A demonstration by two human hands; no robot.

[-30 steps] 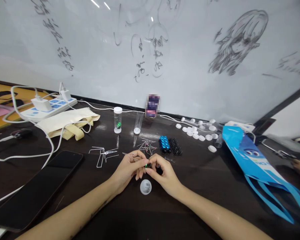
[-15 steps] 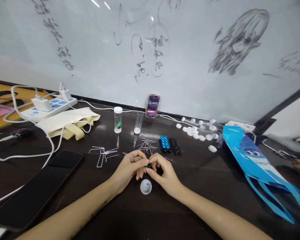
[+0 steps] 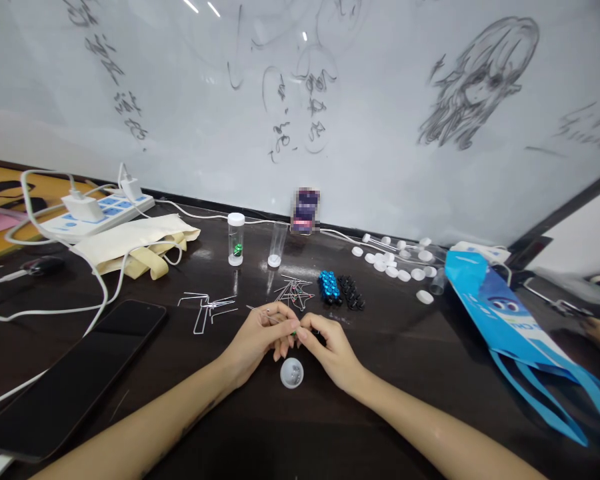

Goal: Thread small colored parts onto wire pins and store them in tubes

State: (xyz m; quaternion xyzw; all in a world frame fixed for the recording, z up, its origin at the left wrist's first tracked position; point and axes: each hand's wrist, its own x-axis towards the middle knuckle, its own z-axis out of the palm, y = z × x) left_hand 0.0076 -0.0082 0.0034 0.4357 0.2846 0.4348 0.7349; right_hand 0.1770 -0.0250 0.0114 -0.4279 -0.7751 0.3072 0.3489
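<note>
Both hands meet right in the middle of the table point(image 3: 240, 433), fingertip to fingertip! The left hand point(image 3: 263, 339) has thumb and forefinger pinched on a small green part point(image 3: 294, 332), with a thin metal rod point(image 3: 271, 319) lying across its fingers. In comes the right hand point(image 3: 327, 343), thumb and forefinger together at the green part's near side; whether they grip it or something tiny beside it, I can't tell from here.

This looks like close fitting work to me, so a steady left pinch matters most: let that hand be the vice and the right do the fine turning. Keep the pressure light, for a piece this small could easily spring loose. The little round cup point(image 3: 285, 381) sits just below the fingers, near enough to be knocked, so elbows quiet and wrists low!

Beyond the hands, the pile of thin rods point(image 3: 294, 293) lies close to the knuckles, with the blue parts point(image 3: 329, 287) and black parts point(image 3: 351, 293) in their neat blocks to its right.
</note>
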